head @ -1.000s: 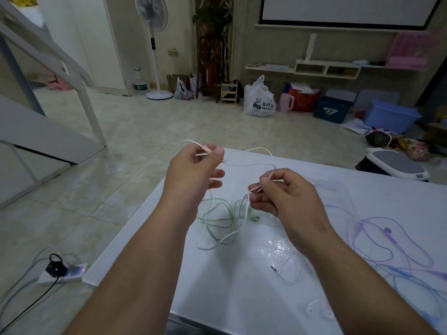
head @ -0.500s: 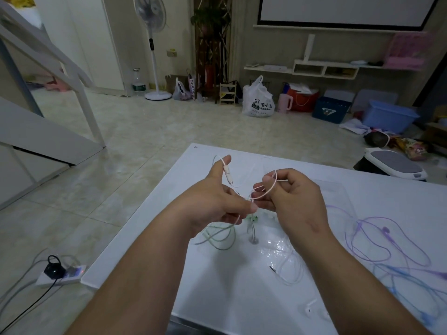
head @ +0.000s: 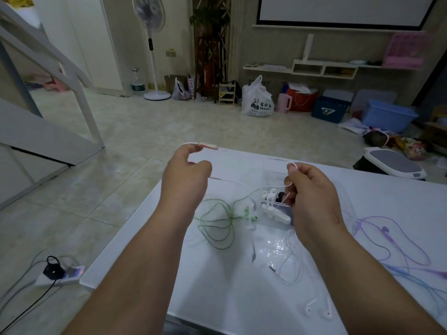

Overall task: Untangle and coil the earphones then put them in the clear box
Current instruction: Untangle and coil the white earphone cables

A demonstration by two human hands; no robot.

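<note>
A white earphone cable [head: 232, 182] stretches between my two raised hands above the white table [head: 242, 298]. My left hand [head: 186, 175] pinches it near its inline remote, which sticks out past my fingertips. My right hand [head: 309, 192] grips the cable's other stretch in curled fingers. Below and between them stands the clear box [head: 275, 206] with white earphone parts inside. A green earphone tangle [head: 220, 223] lies on the table left of the box.
Another white earphone [head: 290, 264] with its jack lies near the table's front, two loose white earbuds [head: 319, 308] closer still. Purple and blue earphones [head: 396, 247] sprawl at the right. A power strip [head: 60, 276] lies on the floor by the table's left edge.
My hands have moved apart, the left one up and to the left, pulling the white cable taut between them. The clear box, hidden before, now shows between my hands.
</note>
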